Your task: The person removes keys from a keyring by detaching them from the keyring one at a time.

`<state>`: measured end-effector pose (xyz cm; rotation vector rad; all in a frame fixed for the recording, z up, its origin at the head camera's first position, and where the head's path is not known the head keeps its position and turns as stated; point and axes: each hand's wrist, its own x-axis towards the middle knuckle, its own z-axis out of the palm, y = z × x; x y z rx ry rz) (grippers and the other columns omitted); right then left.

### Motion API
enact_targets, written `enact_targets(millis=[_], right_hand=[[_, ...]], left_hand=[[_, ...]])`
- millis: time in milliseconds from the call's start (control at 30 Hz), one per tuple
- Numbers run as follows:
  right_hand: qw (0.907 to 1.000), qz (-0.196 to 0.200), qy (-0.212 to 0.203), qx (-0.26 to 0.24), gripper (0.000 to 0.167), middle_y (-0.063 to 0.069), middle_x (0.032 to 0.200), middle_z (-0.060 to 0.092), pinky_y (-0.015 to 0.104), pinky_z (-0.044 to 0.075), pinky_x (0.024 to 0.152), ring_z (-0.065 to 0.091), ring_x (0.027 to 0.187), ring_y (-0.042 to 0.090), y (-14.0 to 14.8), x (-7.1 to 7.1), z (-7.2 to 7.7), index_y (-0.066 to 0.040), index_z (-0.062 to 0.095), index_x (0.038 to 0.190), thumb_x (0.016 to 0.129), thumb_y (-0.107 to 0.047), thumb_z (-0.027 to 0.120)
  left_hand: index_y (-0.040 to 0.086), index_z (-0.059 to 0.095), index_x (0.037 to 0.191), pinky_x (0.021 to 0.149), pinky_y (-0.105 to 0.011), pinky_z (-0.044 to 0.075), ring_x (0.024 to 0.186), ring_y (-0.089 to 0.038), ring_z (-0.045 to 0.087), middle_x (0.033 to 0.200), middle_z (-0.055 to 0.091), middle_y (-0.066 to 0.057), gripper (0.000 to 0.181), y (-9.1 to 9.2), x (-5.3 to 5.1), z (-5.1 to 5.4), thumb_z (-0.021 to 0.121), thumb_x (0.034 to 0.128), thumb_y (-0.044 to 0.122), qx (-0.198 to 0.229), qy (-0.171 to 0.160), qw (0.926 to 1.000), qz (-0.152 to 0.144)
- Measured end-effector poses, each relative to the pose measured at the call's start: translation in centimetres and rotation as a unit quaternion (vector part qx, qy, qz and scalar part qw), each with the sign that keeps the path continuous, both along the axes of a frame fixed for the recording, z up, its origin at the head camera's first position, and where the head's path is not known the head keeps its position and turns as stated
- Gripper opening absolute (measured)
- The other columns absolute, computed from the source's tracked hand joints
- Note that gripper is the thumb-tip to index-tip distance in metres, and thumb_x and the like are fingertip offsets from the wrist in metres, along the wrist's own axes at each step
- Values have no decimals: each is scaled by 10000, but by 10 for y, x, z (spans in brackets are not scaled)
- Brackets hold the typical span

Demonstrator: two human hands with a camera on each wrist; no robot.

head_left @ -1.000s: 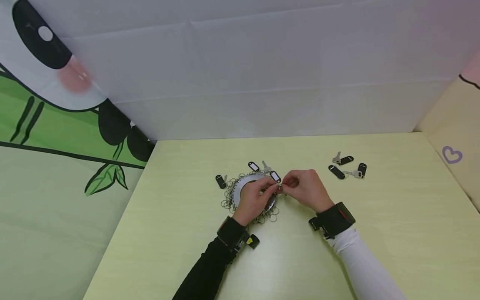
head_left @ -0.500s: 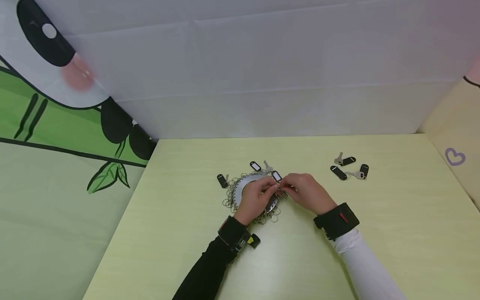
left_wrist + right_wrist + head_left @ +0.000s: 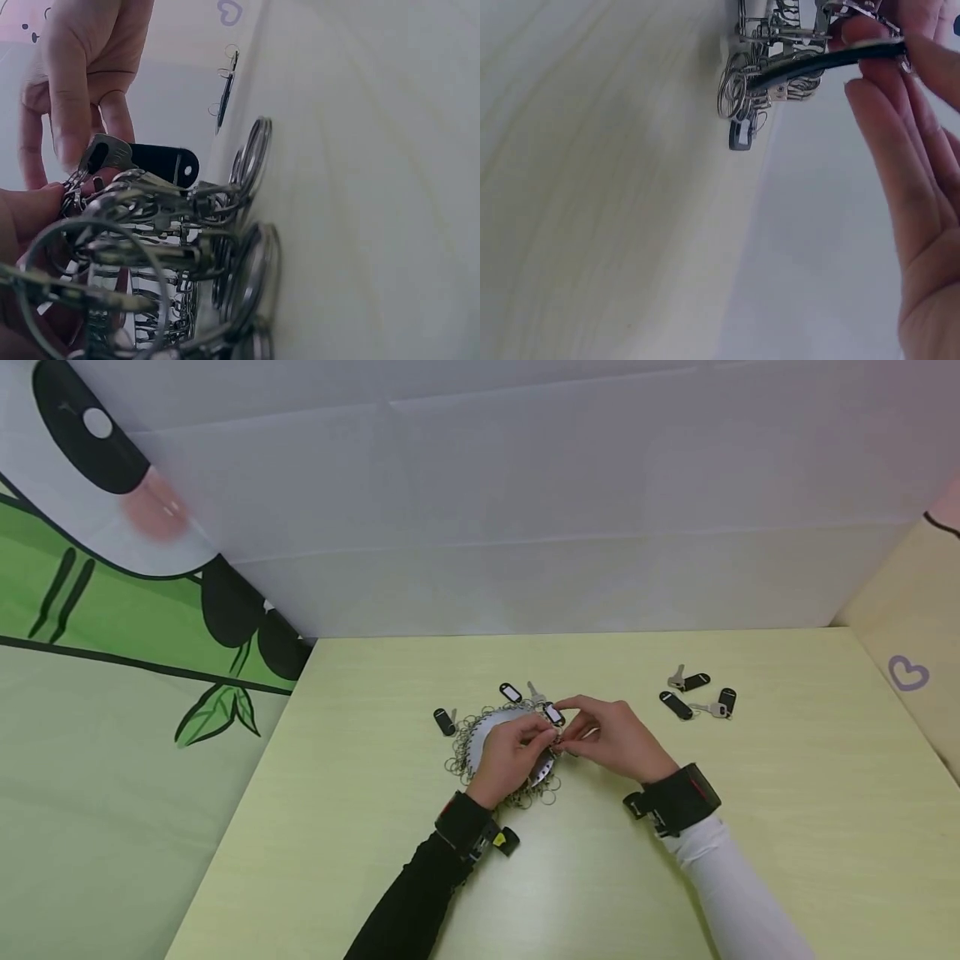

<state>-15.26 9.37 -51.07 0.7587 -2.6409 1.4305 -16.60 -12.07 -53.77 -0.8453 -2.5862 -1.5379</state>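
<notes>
A round silver disc (image 3: 483, 731), its edge hung with many metal clips and split rings (image 3: 459, 768), lies on the table. My left hand (image 3: 510, 756) reaches over it and pinches a clip at its right edge. My right hand (image 3: 611, 739) meets it there, thumb and fingers at a small key ring and forefinger stretched out by a black key tag (image 3: 553, 714) with a white label. In the left wrist view a key's head (image 3: 109, 154) stands between the fingers, in front of the tag (image 3: 169, 161). The right wrist view has the tag (image 3: 825, 64) edge-on. The exact grip is partly hidden.
Beyond the disc lie another tag (image 3: 511, 692) and a key (image 3: 535, 692); a third tag (image 3: 444, 722) is at its left. Farther right are several tags and keys, including a black tag (image 3: 676, 705). A white cloth (image 3: 562, 585) hangs behind the table (image 3: 645, 893).
My right hand shifts slightly at the disc's right edge, and its forefinger has straightened toward the tag. My left hand stays in place on the disc.
</notes>
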Motion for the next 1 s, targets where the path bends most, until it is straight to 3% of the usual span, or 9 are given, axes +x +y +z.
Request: enact_targets(millis=[200, 433, 700, 867, 1000], right_hand=[[9997, -256, 64, -5, 501, -11, 899, 801, 300, 609, 757, 770, 822, 109, -5, -1, -2, -44, 667, 1324, 858, -65, 850], [9996, -248, -100, 10, 489, 13, 924, 803, 301, 614, 760, 773, 829, 123, -5, 0, -2, -66, 702, 1292, 834, -78, 873], [9942, -575, 667, 619, 484, 40, 898, 805, 377, 601, 749, 769, 816, 174, -17, 5, -2, -29, 727, 1242, 793, -79, 900], [9884, -600, 1203, 705, 507, 67, 957, 809, 416, 603, 786, 773, 858, 214, -16, 4, -5, -37, 724, 1263, 789, -61, 899], [9944, -386, 930, 325, 554, 75, 988, 807, 370, 620, 803, 781, 895, 217, -13, 2, -8, -44, 684, 1326, 809, -36, 881]], left_hand=[[117, 758, 1048, 816, -245, 567, 920, -127, 771, 973, 805, -36, 147, 1, 0, 0, 660, 1033, 225, -26, -48, 10000, 42], [128, 762, 1019, 658, -201, 450, 754, -57, 694, 916, 805, -25, 139, 2, 0, 0, 665, 1032, 227, -56, -25, 9999, 107], [121, 757, 999, 739, -227, 548, 882, -124, 763, 949, 807, -51, 118, 1, 1, -1, 690, 1016, 216, 60, -80, 9999, 139], [104, 758, 1009, 702, -217, 516, 855, -135, 762, 939, 803, -64, 149, 2, 0, -2, 672, 1029, 224, 58, 45, 9998, 168], [103, 758, 1013, 679, -206, 478, 840, -118, 757, 925, 794, -59, 162, 2, -2, -4, 662, 1036, 231, 72, 84, 9998, 178]])
